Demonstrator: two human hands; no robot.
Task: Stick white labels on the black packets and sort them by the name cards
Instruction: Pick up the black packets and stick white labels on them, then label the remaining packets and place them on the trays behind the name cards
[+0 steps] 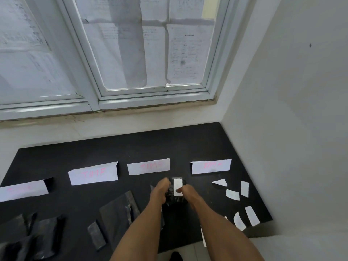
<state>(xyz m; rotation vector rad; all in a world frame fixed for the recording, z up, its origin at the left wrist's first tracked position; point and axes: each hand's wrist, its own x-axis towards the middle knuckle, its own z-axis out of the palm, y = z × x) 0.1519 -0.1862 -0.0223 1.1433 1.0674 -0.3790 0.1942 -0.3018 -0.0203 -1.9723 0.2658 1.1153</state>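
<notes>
Seemingly early on, with nothing yet sorted, the left hand [161,187] curls round a packet [174,198] just before a card [148,166] while the right hand [186,193] pinches a label [177,185] onto it, leaving spare packets [116,210] and loose labels [233,194].

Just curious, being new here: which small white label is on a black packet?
The label the right hand touches, on the held packet; the rest lie loose on the mat.

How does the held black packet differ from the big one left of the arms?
The crumpled black plastic packet is held by the left hand and right hand and bears a white rectangular label; the large flat black packet lies untouched, bigger, smoother, no label visible. Both are shiny black.
</notes>
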